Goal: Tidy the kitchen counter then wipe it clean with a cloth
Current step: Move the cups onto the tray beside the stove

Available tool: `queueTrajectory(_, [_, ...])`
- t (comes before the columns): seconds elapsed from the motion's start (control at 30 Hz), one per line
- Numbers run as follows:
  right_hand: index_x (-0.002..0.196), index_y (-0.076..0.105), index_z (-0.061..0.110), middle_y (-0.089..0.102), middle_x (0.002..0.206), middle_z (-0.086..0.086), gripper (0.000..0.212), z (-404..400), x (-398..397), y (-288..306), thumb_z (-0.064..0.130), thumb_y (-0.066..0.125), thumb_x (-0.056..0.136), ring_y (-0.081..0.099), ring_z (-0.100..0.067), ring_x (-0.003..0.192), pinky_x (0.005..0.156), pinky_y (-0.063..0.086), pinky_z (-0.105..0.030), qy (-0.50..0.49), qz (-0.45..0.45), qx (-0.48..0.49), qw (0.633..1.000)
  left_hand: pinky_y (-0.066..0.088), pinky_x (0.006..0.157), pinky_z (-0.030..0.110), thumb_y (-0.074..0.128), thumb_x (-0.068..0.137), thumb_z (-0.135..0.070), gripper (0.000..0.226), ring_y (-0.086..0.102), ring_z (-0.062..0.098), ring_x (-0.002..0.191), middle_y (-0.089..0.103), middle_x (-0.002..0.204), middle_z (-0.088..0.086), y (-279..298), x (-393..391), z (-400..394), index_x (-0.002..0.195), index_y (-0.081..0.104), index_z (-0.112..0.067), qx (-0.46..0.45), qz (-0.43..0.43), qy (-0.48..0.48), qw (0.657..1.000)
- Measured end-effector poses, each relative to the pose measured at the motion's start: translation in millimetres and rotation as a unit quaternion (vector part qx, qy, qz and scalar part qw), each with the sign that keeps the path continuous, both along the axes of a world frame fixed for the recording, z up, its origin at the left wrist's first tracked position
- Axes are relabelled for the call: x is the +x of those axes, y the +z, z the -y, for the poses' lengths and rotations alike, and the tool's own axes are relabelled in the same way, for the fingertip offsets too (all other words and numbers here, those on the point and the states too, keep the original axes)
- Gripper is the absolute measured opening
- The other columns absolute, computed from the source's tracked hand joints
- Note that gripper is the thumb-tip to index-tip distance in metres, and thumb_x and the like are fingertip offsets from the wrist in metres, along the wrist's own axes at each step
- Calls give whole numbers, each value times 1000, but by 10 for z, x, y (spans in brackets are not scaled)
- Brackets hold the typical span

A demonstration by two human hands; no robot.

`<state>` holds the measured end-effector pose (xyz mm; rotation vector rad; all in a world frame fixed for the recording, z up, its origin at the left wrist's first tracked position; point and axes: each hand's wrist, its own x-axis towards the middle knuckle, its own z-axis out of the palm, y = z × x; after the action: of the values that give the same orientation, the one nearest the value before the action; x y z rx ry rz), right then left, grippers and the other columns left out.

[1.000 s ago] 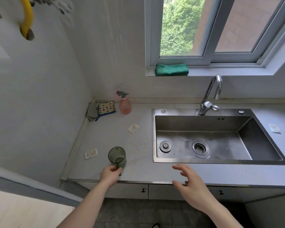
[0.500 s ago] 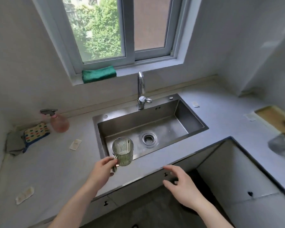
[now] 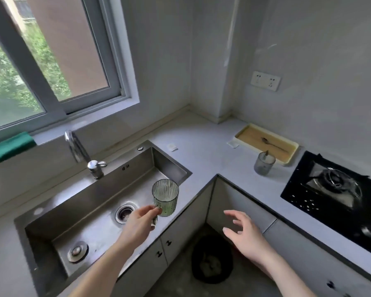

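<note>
Fingers (image 3: 152, 210) of the left hand (image 3: 137, 224) pinch the ribbed green cup (image 3: 165, 197) aloft over the sink's (image 3: 107, 189) right end — tidying underway — while the right hand (image 3: 242, 230) hangs released; next, probably, a landing spot beside the grey cup (image 3: 263, 163) on the desk (image 3: 206, 155).

My left hand (image 3: 138, 221) grips the handle of a ribbed green cup (image 3: 165, 197), holding it upright over the sink's (image 3: 90, 202) right end. My right hand (image 3: 243, 231) hangs with fingers spread, holding nothing, above the floor beside the worktop (image 3: 204, 155). Beyond it, a grey cup (image 3: 263, 163) stands touching a yellow tray (image 3: 268, 142). A dark bin (image 3: 211, 259) sits below it.
</note>
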<state>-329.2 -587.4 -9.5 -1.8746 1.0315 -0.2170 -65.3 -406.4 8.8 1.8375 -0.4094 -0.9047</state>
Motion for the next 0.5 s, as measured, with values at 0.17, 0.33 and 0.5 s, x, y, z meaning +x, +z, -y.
queueTrajectory(0.17, [133,52,45,47,134,23,44,602,-407,-21,35,67,93,47,0,127,106,44,-30,-48,-35,-4,998,49,75,31,62,96,-24,19,56,17,75,64,79,-1,19,-259,969,86,78,-21,19,14,-74,997])
queueTrajectory(0.33, [132,52,44,45,137,19,44,913,-654,-96,34,68,92,49,-3,125,101,42,-26,-108,-50,-4,993,50,77,34,62,71,-43,30,57,19,75,66,78,0,-80,-337,1856,87,79,-24,48,-12,-124,991])
queueTrajectory(0.5, [136,51,38,43,136,21,46,1229,-737,-243,34,68,93,46,-4,130,101,36,-22,-180,-83,8,980,44,71,30,61,96,-18,16,53,19,67,62,84,6,-346,-304,2989,104,73,-10,71,-21,-188,979])
